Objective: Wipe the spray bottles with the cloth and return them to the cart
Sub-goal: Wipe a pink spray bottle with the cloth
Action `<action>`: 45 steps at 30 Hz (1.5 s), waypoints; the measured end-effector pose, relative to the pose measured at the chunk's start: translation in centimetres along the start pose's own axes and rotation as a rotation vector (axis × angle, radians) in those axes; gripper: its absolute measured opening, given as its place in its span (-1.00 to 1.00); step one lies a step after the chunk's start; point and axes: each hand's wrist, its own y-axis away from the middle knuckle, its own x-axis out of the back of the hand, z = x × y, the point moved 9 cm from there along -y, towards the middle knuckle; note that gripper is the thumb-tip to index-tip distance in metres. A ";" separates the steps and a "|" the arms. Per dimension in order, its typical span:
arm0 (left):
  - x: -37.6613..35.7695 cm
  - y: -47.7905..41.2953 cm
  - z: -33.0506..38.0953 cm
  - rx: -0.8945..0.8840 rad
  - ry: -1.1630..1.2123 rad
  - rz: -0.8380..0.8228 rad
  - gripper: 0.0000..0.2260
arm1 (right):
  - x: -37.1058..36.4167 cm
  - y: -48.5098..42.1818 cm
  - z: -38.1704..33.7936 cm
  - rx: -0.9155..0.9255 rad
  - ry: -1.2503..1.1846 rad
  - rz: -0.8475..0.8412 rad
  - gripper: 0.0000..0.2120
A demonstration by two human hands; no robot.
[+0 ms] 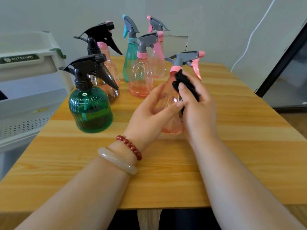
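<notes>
Left hand grips pink bottle; right hand presses black cloth on it. Wiping underway; next, likely cart.

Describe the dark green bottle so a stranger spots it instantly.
On the wooden table, look at the left edge beside the white cart. The dark green bottle stands there, frontmost of the group. It alone is squat, green and black-triggered; the teal bottle farther back is slim.

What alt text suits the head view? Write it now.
The left hand holds a pink spray bottle while the right hand presses a black cloth to its neck. Other spray bottles stand behind on the wooden table, a white cart at left.
</notes>
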 end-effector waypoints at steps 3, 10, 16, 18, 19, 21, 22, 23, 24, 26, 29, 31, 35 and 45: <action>1.3 -0.4 -0.1 0.030 0.246 0.081 -0.48 | -1.2 0.4 -0.8 0.077 0.023 -0.117 -0.72; 1.0 -0.4 -0.2 0.025 0.294 -0.024 -0.50 | 0.7 0.2 -1.6 0.123 0.031 0.075 -0.77; 0.4 -0.2 0.4 -0.028 0.294 0.047 -0.54 | 0.7 -0.4 0.7 -0.130 -0.341 0.046 -0.78; 1.7 -0.4 0.5 -0.038 0.359 0.120 -0.56 | -0.6 -0.1 0.7 -0.128 -0.255 -0.053 -0.76; 2.1 -0.4 0.6 -0.042 0.374 0.131 -0.59 | -1.1 0.0 0.8 -0.123 -0.199 -0.080 -0.75; 2.3 -0.4 0.4 -0.035 0.332 0.110 -0.65 | -1.0 0.0 1.1 -0.134 -0.182 -0.032 -0.74; 2.0 -0.4 0.3 -0.023 0.287 0.075 -0.65 | -0.5 0.0 1.1 -0.155 -0.221 0.015 -0.77; 1.4 -0.4 0.1 -0.004 0.249 0.024 -0.64 | 0.0 -0.1 1.2 -0.171 -0.268 0.060 -0.79; 0.7 -0.3 -0.2 0.021 0.228 -0.028 -0.62 | 0.6 -0.3 1.1 -0.175 -0.308 0.099 -0.81; -0.3 -0.2 -0.4 0.056 0.226 -0.089 -0.59 | 1.4 -0.5 0.9 -0.173 -0.331 0.133 -0.81; 0.1 -0.5 -0.4 0.063 0.285 -0.053 -0.53 | 0.4 -0.4 0.7 -0.160 -0.300 0.023 -0.80; 1.3 -0.8 -0.4 0.056 0.373 0.010 -0.52 | -0.9 -0.1 0.9 -0.175 -0.234 -0.075 -0.80; 2.7 -1.2 -0.5 0.044 0.481 0.061 -0.59 | -2.3 0.5 0.8 -0.114 -0.111 -0.187 -0.79; 1.4 -0.4 0.4 -0.083 -0.042 0.096 -0.67 | 0.4 -0.2 1.2 -0.200 -0.167 0.022 -0.80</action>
